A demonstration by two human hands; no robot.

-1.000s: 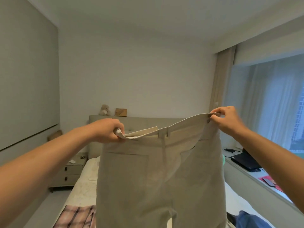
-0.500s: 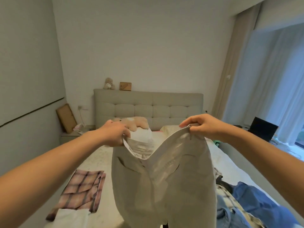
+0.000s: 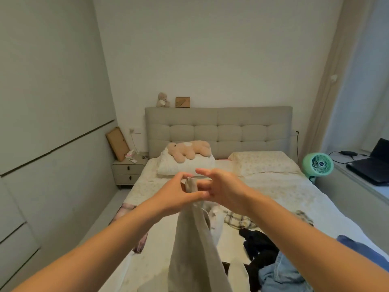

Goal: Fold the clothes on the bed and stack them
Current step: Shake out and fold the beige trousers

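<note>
We see soft daylight entering through the curtained window (image 3: 362,85) at right, leaving the room evenly dim; wide-angle distortion bows the walls (image 3: 52,102), and shadows stay faint.

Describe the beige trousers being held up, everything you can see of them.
The beige trousers look like plain woven cloth, light and unpatterned. They hang folded lengthwise in a narrow drape over the bed, waistband bunched at the top. The left hand pinches that waistband; the right hand is beside it with fingers spread, contact unclear. The lower part runs out of view.
</note>
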